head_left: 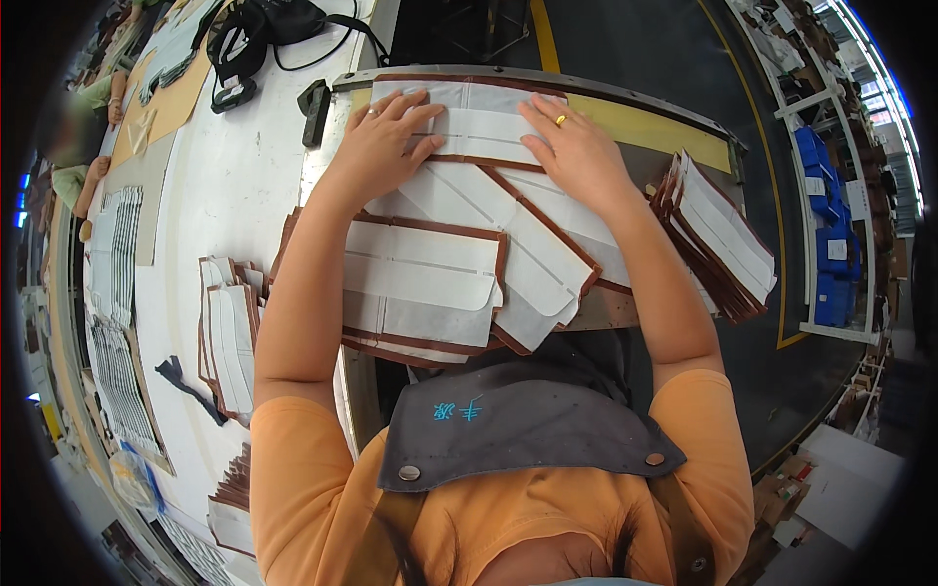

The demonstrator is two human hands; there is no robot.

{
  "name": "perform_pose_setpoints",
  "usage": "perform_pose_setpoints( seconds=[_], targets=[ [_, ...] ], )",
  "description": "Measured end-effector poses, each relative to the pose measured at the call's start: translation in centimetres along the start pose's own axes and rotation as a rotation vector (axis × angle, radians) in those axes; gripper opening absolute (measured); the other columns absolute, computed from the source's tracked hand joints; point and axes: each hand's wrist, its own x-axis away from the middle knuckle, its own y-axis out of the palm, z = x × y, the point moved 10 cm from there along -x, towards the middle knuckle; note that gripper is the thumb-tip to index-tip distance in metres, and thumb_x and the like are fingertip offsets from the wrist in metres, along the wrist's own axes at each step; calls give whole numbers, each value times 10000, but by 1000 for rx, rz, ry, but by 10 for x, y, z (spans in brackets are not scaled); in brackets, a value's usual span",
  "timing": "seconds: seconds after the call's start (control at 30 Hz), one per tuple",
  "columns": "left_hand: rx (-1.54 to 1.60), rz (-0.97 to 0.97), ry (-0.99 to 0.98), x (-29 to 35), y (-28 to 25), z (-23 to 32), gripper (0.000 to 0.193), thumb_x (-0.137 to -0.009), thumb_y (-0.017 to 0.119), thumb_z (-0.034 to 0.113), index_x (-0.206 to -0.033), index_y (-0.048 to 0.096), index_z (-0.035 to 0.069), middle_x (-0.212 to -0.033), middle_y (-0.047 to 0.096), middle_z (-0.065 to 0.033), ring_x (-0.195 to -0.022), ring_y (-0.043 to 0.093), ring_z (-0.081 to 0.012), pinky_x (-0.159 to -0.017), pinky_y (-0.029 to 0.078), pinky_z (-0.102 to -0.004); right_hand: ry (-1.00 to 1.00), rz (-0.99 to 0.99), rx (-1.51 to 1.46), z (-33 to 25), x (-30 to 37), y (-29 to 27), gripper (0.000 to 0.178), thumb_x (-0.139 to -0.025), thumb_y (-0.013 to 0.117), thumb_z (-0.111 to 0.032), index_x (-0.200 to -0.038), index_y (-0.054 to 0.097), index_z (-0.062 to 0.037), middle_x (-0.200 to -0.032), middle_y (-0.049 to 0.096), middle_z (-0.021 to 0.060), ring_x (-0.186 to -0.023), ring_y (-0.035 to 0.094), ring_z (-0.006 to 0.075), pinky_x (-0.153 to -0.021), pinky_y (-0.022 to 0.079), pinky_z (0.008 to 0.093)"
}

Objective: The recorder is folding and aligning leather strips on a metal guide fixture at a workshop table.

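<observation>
Both my hands rest on a white panel with brown edges (479, 125) at the far side of the work surface. My left hand (391, 135) lies over its left part, fingers spread. At its right end, my right hand (572, 146) presses down with fingers stretched out. Neither hand grips anything. Closer to me, more brown-edged white panels overlap at different angles: a slanted panel (532, 269) in the middle and a stack of panels (420, 264) at the left, partly behind my left forearm.
A fanned stack of panels (718, 234) juts out at the right. A yellow strip (650, 127) and a metal rail run along the far edge. On the white table (181, 293) lie more panels, a dark strip (191, 389) and black straps (239, 49). Another person works at the far left.
</observation>
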Motion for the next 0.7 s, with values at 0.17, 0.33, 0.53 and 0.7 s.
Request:
perform_pose_setpoints(
  seconds=[0.17,0.33,0.53,0.7],
  targets=[
    [8,-119,-74,1,13,4,411,-928,455,363,-1315,452,225,-1411,378,-45,-1333,281,-305,-1105,177,-439,27,-91,21,10,1,10,392,-944,429,-327,-1291,486,-153,-1354,460,57,-1263,408,247,-1041,332,414],
    [-35,-52,-93,0,21,2,432,-945,395,406,-1347,401,247,-1452,309,-54,-1362,217,-309,-1119,144,-443,22,-60,41,17,-2,9,385,-946,429,-317,-1291,485,-156,-1352,461,50,-1262,408,247,-1048,326,413],
    [-57,-111,-150,2,21,11,436,-946,383,432,-1345,403,256,-1458,299,-57,-1367,204,-310,-1115,158,-451,26,-60,29,15,1,10,377,-955,413,-295,-1295,479,-144,-1352,460,62,-1266,402,248,-1046,328,410],
    [-25,-79,-129,-2,24,4,426,-946,389,428,-1333,422,253,-1456,305,-52,-1371,200,-295,-1115,161,-443,19,-36,47,17,0,8,378,-952,420,-284,-1292,477,-129,-1339,470,72,-1261,406,255,-1045,326,409]
  ],
)
